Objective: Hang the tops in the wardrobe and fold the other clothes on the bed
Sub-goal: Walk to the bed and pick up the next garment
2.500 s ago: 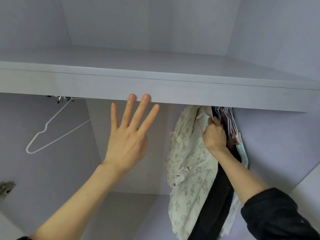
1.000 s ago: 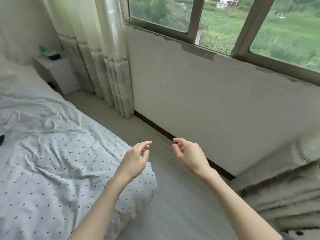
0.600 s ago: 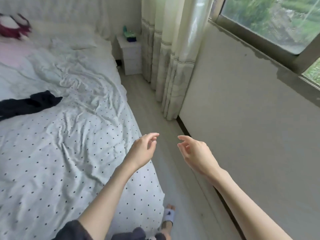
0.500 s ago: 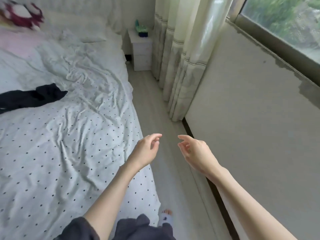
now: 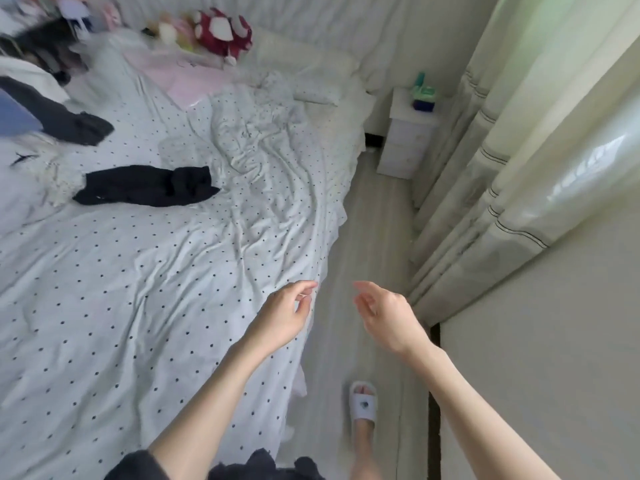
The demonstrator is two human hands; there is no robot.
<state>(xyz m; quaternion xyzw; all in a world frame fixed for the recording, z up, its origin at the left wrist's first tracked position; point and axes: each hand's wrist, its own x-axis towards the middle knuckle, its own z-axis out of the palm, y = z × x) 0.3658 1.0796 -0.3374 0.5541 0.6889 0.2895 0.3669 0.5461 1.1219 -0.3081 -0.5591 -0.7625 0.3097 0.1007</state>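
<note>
- Two and a half seconds before this, my right hand was up in the wardrobe on a hung floral top and my left was spread flat against the shelf edge; by this moment the view had swung right round to the bed [image 5: 145, 306], so I judged that top was done and I was on my way back for the next piece.
- Over the last second the view panned from the window wall toward the pillows, bringing the clothes into sight.
- My left hand [image 5: 284, 317] hung over the bed's near edge at about 6 o'clock in the view, fingers loosely curled and holding nothing.
- My right hand [image 5: 388, 317] floated just beside it over the floor [image 5: 374, 220], fingers also relaxed and empty.
- The black garment [image 5: 145, 187] lay crumpled on the dotted sheet at about 10 o'clock, well apart from both hands.
- A dark grey garment [image 5: 69, 123] and more clothes sat heaped further off toward 10 to 11 o'clock, at the left border; I could not tell tops from the rest there.
- A white nightstand [image 5: 407, 133] stood at 1 o'clock, curtains [image 5: 502, 168] at 2 o'clock, plush toys [image 5: 221, 31] at 11 to 12 o'clock.
- I judged the black garment the likely next pick, needing a reach across the bed.
</note>
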